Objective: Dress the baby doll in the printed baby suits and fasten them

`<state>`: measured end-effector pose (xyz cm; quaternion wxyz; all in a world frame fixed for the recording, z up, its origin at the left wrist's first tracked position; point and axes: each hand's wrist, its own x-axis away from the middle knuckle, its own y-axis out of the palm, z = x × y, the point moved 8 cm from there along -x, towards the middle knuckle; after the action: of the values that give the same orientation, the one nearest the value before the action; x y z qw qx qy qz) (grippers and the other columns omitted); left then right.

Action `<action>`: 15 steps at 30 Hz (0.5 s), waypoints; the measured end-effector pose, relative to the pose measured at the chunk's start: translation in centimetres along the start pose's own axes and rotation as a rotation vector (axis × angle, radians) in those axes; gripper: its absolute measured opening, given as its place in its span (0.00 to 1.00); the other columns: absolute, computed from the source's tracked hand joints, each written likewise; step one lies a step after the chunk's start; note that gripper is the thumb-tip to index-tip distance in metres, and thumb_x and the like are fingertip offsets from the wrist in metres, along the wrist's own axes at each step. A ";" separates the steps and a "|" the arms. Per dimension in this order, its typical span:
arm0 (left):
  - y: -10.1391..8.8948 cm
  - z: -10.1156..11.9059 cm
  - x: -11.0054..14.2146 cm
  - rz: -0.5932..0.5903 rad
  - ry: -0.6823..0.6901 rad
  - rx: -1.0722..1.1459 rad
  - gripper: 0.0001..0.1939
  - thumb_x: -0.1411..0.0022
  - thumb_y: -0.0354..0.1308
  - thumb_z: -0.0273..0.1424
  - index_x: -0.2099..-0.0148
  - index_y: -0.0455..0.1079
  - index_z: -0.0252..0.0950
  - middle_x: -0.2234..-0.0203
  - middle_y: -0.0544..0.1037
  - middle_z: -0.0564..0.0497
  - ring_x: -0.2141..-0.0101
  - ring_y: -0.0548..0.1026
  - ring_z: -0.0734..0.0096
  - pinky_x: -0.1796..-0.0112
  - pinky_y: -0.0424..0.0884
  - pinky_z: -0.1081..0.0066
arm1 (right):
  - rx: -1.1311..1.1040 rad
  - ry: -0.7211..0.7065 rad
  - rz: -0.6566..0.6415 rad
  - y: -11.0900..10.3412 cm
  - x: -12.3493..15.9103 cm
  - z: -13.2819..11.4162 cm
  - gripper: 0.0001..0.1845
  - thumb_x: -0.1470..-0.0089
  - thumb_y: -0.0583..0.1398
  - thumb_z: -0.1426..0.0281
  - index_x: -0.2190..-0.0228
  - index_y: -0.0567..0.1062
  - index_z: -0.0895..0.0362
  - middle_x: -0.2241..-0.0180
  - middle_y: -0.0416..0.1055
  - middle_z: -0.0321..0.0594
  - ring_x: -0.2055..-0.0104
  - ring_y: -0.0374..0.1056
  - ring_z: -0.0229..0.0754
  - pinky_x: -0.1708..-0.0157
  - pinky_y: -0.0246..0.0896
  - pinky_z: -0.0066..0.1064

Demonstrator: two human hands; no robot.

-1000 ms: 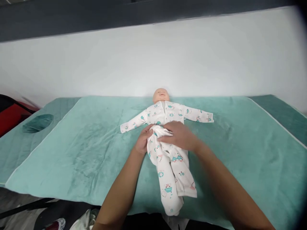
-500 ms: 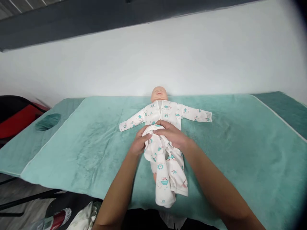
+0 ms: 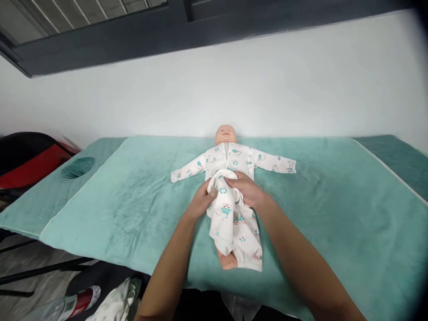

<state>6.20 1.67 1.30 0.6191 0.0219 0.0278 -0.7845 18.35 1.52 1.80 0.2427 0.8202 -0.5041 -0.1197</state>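
A baby doll (image 3: 225, 133) lies on its back on the green covering (image 3: 147, 191). It wears a white printed long-sleeved top (image 3: 236, 157), with both sleeves spread to the sides. Over its lower body, white printed baby pants (image 3: 241, 232) are bunched at the waist. My left hand (image 3: 202, 198) grips the left side of the gathered band, fingers closed. On the other side, my right hand (image 3: 246, 189) pinches the same cloth. One pant leg hangs down short of a bare doll foot (image 3: 228, 261); the other lies straight beside it. The doll's other foot is hidden.
A white wall (image 3: 214, 89) rises right behind the bed. The bed cover has an oval hole (image 3: 78, 167) at left, by a red and black chair (image 3: 31, 162). A plastic bottle (image 3: 75, 305) and some white cloth (image 3: 117, 303) sit below the near edge.
One pant leg has been pulled up towards my hands, and the doll's foot now shows beneath it. My hands still grip the gathered waist. The view has shifted slightly.
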 end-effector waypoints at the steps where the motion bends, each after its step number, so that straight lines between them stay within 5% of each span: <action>1: 0.4 -0.2 0.1 -0.061 -0.006 0.016 0.28 0.55 0.70 0.46 0.56 0.74 0.35 0.62 0.79 0.47 0.60 0.74 0.58 0.60 0.70 0.66 | 0.008 0.004 0.009 -0.1 0.0 0.0 0.23 0.56 0.71 0.57 0.62 0.77 0.59 0.69 0.76 0.39 0.69 0.71 0.39 0.66 0.66 0.30; 3: 0.7 -0.9 0.2 -0.092 -0.048 0.085 0.27 0.58 0.73 0.40 0.56 0.72 0.35 0.64 0.78 0.48 0.63 0.74 0.61 0.63 0.69 0.68 | 0.072 0.011 -0.008 0.2 0.2 -0.3 0.23 0.53 0.69 0.55 0.62 0.77 0.59 0.67 0.76 0.39 0.68 0.70 0.39 0.66 0.65 0.29; 5: 0.0 -1.5 0.1 0.000 -0.072 0.213 0.20 0.55 0.70 0.35 0.60 0.70 0.37 0.71 0.75 0.53 0.70 0.72 0.69 0.69 0.67 0.71 | 0.235 -0.002 -0.092 1.1 0.4 -1.0 0.22 0.50 0.66 0.54 0.61 0.77 0.58 0.66 0.75 0.38 0.65 0.70 0.40 0.65 0.64 0.29; 10: -1.3 -1.7 0.3 0.156 -0.016 0.412 0.13 0.52 0.63 0.32 0.70 0.59 0.38 0.79 0.67 0.58 0.78 0.65 0.76 0.74 0.63 0.74 | 0.859 0.024 -0.438 3.8 1.1 -1.2 0.19 0.62 0.73 0.58 0.69 0.78 0.55 0.70 0.74 0.32 0.67 0.67 0.39 0.68 0.61 0.27; 12: -1.3 -1.6 0.3 0.135 -0.007 0.456 0.12 0.50 0.63 0.33 0.69 0.61 0.38 0.77 0.68 0.57 0.76 0.67 0.75 0.73 0.64 0.74 | 0.860 0.023 -0.439 3.7 1.1 -1.0 0.19 0.61 0.72 0.59 0.67 0.78 0.55 0.68 0.74 0.32 0.65 0.67 0.40 0.66 0.62 0.28; 15: -1.3 -1.8 0.5 0.106 -0.013 0.475 0.12 0.48 0.65 0.36 0.65 0.67 0.37 0.74 0.72 0.55 0.74 0.69 0.75 0.71 0.66 0.74 | 0.559 -0.023 -0.304 2.7 0.7 -1.1 0.22 0.55 0.70 0.60 0.59 0.76 0.56 0.62 0.73 0.36 0.60 0.68 0.42 0.59 0.64 0.31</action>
<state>4.83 1.66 -0.52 0.6369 0.1633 -0.1624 -0.7357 17.12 0.16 4.20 -0.0187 0.9196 -0.3918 -0.0208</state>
